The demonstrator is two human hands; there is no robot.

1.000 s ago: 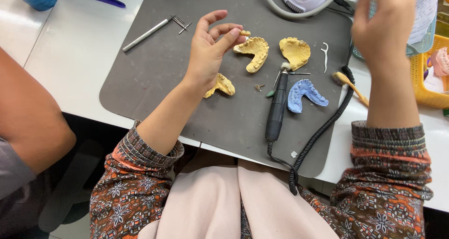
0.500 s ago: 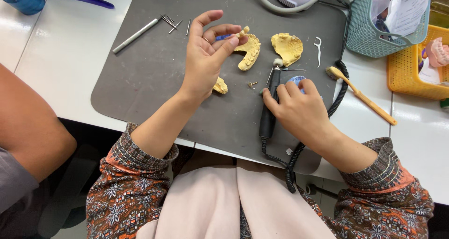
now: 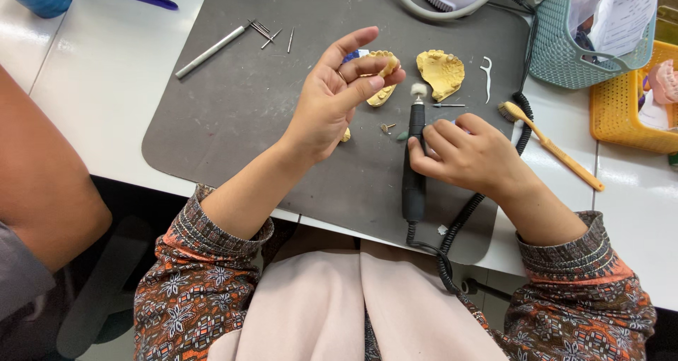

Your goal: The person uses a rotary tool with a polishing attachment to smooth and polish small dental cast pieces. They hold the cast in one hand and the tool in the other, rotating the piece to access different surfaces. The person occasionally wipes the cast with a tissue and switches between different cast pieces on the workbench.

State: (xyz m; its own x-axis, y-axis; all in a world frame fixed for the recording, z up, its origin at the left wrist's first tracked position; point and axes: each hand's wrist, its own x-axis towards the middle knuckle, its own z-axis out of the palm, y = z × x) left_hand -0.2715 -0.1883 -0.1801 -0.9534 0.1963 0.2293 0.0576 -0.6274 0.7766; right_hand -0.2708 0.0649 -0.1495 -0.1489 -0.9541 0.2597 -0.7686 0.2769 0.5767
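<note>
**Head view: hands at a dental model and a rotary handpiece**

Head view looks down on a white worktable (image 3: 92, 114) with a large dark grey mat (image 3: 240, 121) across its middle. At 1 o'clock from the mat stands a teal plastic basket (image 3: 565, 57) holding clear bags and a white paper sheet; just beyond it, at 3 o'clock from that basket, sits a yellow mesh basket (image 3: 625, 121) with a pink item inside. A co-worker's bare arm (image 3: 42, 184) fills the 9 o'clock edge.

The left hand (image 3: 332, 103) is raised over the mat, fingers narrowed, thumb and fingertips pinching a yellow dental cast (image 3: 385, 78); a blue piece peeks out behind the fingers. The right hand (image 3: 466, 156) is closed around a black handpiece (image 3: 414, 170), which lies upright on the mat with its white felt tip (image 3: 419, 89) pointing to 12 o'clock, just beside the held cast. A coiled black cord (image 3: 459, 227) runs from the tool's lower end.

A second yellow cast (image 3: 441, 71) lies on the mat at 3 o'clock from the held one. At 3 o'clock from the right hand rests a wooden-handled brush (image 3: 558, 152). A metal rod (image 3: 212, 50) and small burs (image 3: 272, 36) lie at 10 o'clock from the left hand. A white floss pick (image 3: 486, 75) lies just right of the second cast.
</note>
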